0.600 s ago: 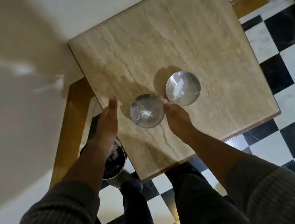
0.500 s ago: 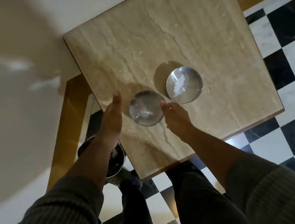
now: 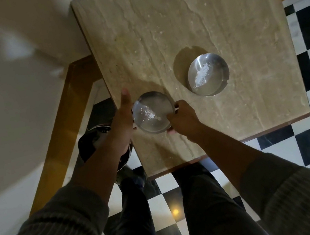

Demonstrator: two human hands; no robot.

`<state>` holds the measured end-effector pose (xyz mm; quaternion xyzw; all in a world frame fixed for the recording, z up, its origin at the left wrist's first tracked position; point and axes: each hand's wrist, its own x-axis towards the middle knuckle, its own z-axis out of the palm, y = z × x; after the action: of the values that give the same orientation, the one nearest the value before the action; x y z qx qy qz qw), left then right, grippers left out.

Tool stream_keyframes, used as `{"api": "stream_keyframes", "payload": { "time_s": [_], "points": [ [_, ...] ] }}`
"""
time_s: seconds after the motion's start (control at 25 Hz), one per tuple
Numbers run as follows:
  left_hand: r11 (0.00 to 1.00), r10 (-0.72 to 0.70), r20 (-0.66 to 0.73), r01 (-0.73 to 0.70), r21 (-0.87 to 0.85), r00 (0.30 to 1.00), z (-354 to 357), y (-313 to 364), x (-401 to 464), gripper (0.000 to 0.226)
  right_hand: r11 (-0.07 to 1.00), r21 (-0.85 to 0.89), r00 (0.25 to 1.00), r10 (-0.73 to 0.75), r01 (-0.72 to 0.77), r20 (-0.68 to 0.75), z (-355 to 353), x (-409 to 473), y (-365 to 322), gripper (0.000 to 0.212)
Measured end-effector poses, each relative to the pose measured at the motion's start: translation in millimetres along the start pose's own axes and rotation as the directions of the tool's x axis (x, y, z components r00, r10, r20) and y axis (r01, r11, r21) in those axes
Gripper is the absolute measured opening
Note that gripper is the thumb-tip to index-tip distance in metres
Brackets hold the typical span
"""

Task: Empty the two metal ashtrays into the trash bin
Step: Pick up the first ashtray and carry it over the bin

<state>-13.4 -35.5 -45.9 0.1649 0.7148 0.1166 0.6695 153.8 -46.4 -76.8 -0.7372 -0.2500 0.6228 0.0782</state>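
Two metal ashtrays, near ashtray [image 3: 152, 112] gripped by both hands' fingers [image 3: 125, 99], one trash bin [image 3: 99, 134]

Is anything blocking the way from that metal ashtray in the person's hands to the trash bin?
Nothing visible. The near round metal ashtray sits between left hand and right hand by the stone table's left edge; the dark round trash bin stands on the floor just beyond, partly hidden by the left forearm.

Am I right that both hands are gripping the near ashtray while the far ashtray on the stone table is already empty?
Not quite: the far ashtray is not empty. The head view shows a streak of pale ash lying in it. The rest holds: the left hand and right hand grip the near ashtray from either side, above the stone table.
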Motion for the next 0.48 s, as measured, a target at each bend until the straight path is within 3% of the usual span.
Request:
{"api": "stream_keyframes", "payload": {
  "time_s": [0.12, 0.36, 0.48],
  "points": [
    [0.995, -0.002, -0.008, 0.002, -0.103, 1.0, -31.1, -23.9, -22.7, 0.111, 0.999, -0.031, 0.995, -0.014, 0.017, 0.1, 28.3, -14.6, 4.6, 0.033],
    [0.976, -0.057, -0.178, 0.017, -0.217, 0.982, -96.5, -90.8, -32.8, 0.118, 0.986, -0.168, 0.967, 0.024, 0.019, 0.254, 102.4, -26.2, 15.0, 0.042],
    [0.957, -0.038, -0.153, -0.008, -0.29, 0.988, -124.3, -126.6, -28.9, 0.098, 0.974, -0.224, 0.949, 0.035, 0.038, 0.312, 140.1, -21.9, 26.8, 0.045]
  ]
}}
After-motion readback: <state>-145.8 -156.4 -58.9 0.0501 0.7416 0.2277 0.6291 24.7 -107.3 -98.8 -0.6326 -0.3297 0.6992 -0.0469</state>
